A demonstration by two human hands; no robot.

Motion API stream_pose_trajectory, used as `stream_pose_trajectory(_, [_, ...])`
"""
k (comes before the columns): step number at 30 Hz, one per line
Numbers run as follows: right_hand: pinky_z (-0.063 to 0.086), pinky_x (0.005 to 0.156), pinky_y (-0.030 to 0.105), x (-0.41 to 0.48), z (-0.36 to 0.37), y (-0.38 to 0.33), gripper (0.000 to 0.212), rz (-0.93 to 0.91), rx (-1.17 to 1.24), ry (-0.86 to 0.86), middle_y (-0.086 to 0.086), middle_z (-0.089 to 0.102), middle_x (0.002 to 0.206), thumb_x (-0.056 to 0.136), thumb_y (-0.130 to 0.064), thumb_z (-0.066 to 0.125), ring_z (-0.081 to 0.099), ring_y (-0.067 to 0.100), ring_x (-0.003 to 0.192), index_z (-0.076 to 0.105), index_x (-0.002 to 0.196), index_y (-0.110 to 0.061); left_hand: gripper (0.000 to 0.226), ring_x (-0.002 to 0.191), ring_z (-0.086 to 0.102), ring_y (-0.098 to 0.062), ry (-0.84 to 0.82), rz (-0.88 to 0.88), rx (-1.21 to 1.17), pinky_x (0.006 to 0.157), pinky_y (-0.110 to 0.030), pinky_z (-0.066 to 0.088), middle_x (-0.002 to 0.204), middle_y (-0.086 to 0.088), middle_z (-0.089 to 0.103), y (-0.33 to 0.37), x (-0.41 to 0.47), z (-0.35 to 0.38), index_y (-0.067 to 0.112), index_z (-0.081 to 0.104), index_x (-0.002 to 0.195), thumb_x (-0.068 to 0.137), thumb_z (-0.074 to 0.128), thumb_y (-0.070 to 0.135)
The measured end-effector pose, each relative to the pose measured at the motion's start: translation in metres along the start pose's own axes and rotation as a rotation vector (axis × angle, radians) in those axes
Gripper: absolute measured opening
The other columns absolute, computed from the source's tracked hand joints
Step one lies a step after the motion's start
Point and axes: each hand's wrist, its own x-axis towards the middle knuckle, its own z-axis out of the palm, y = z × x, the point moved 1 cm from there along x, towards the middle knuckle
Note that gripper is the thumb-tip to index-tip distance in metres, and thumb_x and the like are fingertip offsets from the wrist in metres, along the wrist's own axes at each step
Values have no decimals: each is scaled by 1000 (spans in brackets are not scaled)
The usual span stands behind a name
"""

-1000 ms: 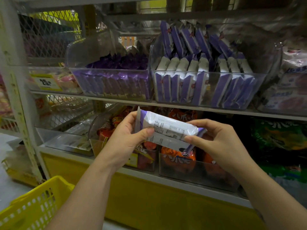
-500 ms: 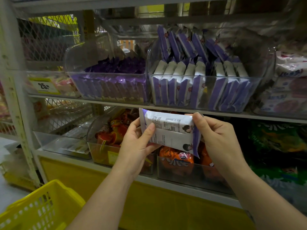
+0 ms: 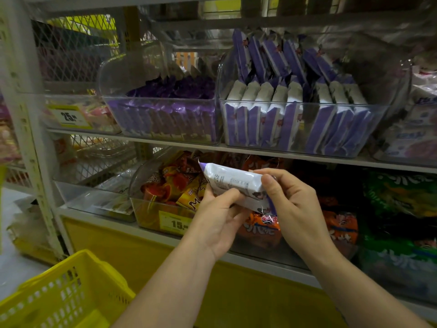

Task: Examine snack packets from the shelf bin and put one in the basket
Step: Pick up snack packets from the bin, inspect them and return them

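Packet [image 3: 233,183] rotated since a moment ago, just below shelf bin [image 3: 302,124]. Left hand [image 3: 217,216] and right hand [image 3: 293,204] each pinch an end. I judge examination ongoing; basket [image 3: 71,292] unused.

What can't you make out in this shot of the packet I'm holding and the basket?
Head view:
- Print on the packet: too small, blurred; left hand and right hand cover its lower edge and right end.
- yellow basket: cut off by the frame's bottom-left corner, interior mostly unseen.
- orange packets: partly behind both hands.
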Motion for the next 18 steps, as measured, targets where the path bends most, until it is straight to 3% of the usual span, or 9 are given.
stream_pose_trajectory(3, [55,72,20,0,0,1,25,16,32,-42,-14,72,94,85,-39,52,67,3,89,70,98,-27,63,81,72,-23,-2,-44,-46,62,-30,58,106,-18,67,2,1,-2,12,45,140,84,45,-17])
stream_pose_trajectory(8, [56,73,20,2,-4,2,30,93,158,-48,-8,74,97,82,-39,54,69,5,93,71,98,-21,58,105,66,-32,12,-63,-101,70,-34,61,125,-24,63,6,0,-4,7,48,139,84,48,-13])
stream_pose_trajectory(11, [59,82,34,3,-8,5,33,145,216,-54,-1,74,103,80,-40,54,69,15,100,72,100,-20,50,100,69,-30,-1,-54,-137,69,-35,61,122,-23,65,8,0,-6,5,52,134,87,48,-10])
stream_pose_trajectory(13, [58,87,40,4,-10,6,32,165,271,-49,3,74,106,81,-40,55,68,20,104,73,99,-20,44,91,72,-28,-21,-47,-176,74,-39,62,109,-19,71,8,1,-6,2,58,123,81,52,-8])
stream_pose_trajectory(15, [57,88,41,5,-12,6,27,177,332,-40,5,73,107,81,-38,55,67,24,105,75,94,-24,39,84,74,-26,-42,-47,-221,78,-42,60,95,-17,74,8,1,-6,1,62,109,70,57,-3])
stream_pose_trajectory(18, [58,86,38,5,-14,3,25,171,360,-50,4,73,108,81,-39,55,67,21,106,76,91,-32,38,86,74,-27,-74,-36,-255,78,-43,60,93,-16,74,10,0,-6,2,63,105,67,61,2])
